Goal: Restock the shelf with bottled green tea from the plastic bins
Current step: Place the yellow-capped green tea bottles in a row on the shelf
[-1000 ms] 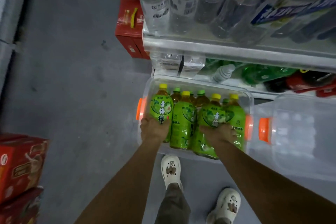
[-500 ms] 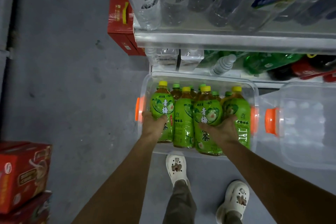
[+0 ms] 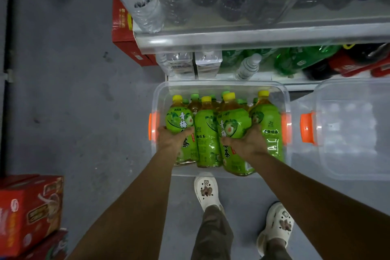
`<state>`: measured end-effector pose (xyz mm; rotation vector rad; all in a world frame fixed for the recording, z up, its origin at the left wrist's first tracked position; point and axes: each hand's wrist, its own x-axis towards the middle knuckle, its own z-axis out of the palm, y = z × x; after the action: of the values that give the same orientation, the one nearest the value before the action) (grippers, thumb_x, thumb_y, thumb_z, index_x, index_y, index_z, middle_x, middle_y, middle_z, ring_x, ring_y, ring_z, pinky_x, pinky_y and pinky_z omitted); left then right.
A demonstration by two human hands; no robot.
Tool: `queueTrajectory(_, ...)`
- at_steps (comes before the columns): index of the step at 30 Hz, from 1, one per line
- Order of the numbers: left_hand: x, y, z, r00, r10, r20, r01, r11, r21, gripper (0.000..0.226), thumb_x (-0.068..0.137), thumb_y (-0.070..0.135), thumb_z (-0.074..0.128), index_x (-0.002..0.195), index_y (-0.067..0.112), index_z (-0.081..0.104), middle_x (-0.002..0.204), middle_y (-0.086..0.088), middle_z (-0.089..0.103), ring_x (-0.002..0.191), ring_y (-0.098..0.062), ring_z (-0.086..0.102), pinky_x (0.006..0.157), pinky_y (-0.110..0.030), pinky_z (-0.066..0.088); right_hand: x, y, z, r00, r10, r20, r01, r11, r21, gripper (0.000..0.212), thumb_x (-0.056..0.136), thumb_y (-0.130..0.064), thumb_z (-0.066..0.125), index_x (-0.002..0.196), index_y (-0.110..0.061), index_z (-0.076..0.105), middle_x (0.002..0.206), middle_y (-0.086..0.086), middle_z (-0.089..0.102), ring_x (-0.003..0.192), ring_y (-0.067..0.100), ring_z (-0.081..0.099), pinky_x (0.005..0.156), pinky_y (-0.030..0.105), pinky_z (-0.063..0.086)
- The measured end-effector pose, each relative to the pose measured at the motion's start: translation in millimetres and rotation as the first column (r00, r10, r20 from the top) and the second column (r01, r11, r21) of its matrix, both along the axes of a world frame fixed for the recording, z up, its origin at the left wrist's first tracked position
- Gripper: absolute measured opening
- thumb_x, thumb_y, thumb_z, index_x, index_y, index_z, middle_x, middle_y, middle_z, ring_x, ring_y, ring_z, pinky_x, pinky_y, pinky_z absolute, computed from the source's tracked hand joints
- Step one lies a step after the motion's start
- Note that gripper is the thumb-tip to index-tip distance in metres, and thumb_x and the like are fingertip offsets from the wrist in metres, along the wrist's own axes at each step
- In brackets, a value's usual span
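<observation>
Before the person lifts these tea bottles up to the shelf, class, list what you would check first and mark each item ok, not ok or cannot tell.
1. Left hand grip on the leftmost yellow-capped bottle: ok, fingers wrap its lower label.
2. Right hand grip on two bottles: cannot tell if secure.
3. Caps on: ok.
4. Held bottles free of the clear bin: not ok, bases at rim level.
5. Free green tea slot on the shelf: cannot tell.

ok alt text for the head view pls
Seen from above, a person's left hand and right hand each grip green tea bottles held over a clear plastic bin on the floor below a drinks shelf.
</observation>
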<state>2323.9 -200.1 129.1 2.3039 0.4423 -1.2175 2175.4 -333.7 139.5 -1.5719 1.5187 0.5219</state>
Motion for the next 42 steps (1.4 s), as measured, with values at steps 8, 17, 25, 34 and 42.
queueTrajectory(8, 3, -3, 15, 0.993, -0.102, -0.058, 0.104, 0.994, 0.026, 0.118, 0.069, 0.049, 0.087, 0.154, 0.001, 0.022, 0.158, -0.020, 0.031, 0.144, -0.036, 0.035, 0.114, -0.043, 0.036, -14, -20, 20, 0.977, -0.176, 0.119, 0.149, 0.967, 0.206, 0.117, 0.069, -0.038, 0.087, 0.152, -0.002, 0.013, 0.155, 0.019, 0.032, 0.140, 0.035, 0.035, 0.110, 0.039, 0.038)
queueTrajectory(17, -51, -13, 114, 0.991, 0.063, -0.121, -0.089, 0.971, -0.223, 0.062, 0.062, 0.041, 0.093, 0.101, 0.006, 0.058, 0.099, -0.012, 0.068, 0.084, -0.025, 0.069, 0.070, -0.033, 0.057, -95, -47, 105, 0.850, -0.447, 0.277, 0.316, 0.856, 0.410, 0.084, 0.048, -0.039, 0.094, 0.120, -0.010, 0.062, 0.103, 0.010, 0.074, 0.090, 0.029, 0.073, 0.084, 0.047, 0.059)
queueTrajectory(25, -163, -79, 240, 0.974, 0.044, -0.224, -0.169, 0.800, -0.576, 0.081, 0.049, 0.036, 0.095, 0.119, 0.010, 0.064, 0.101, -0.011, 0.078, 0.085, -0.025, 0.077, 0.071, -0.042, 0.063, -201, -96, 218, 0.730, -0.508, 0.458, 0.261, 0.826, 0.500, 0.078, 0.054, -0.029, 0.091, 0.122, -0.004, 0.062, 0.105, 0.015, 0.074, 0.096, 0.034, 0.072, 0.089, 0.048, 0.056)
queueTrajectory(34, -316, -154, 377, 0.962, -0.082, -0.261, -0.175, 0.547, -0.819, 0.048, 0.068, 0.033, 0.081, 0.110, 0.010, 0.071, 0.096, -0.012, 0.078, 0.081, -0.024, 0.076, 0.066, -0.040, 0.064, -368, -153, 359, 0.443, -0.582, 0.682, 0.261, 0.811, 0.523, 0.097, 0.032, -0.038, 0.097, 0.116, -0.002, 0.066, 0.110, 0.020, 0.071, 0.092, 0.031, 0.072, 0.073, 0.042, 0.060)
queueTrajectory(42, -429, -225, 470, 0.980, -0.127, -0.155, -0.093, 0.393, -0.915, 0.078, 0.054, 0.042, 0.093, 0.121, 0.010, 0.069, 0.112, -0.016, 0.074, 0.095, -0.029, 0.074, 0.077, -0.045, 0.060, -488, -199, 455, 0.281, -0.474, 0.834, 0.333, 0.864, 0.378, 0.106, 0.029, -0.052, 0.096, 0.119, -0.005, 0.066, 0.114, 0.020, 0.070, 0.101, 0.034, 0.070, 0.081, 0.043, 0.059)
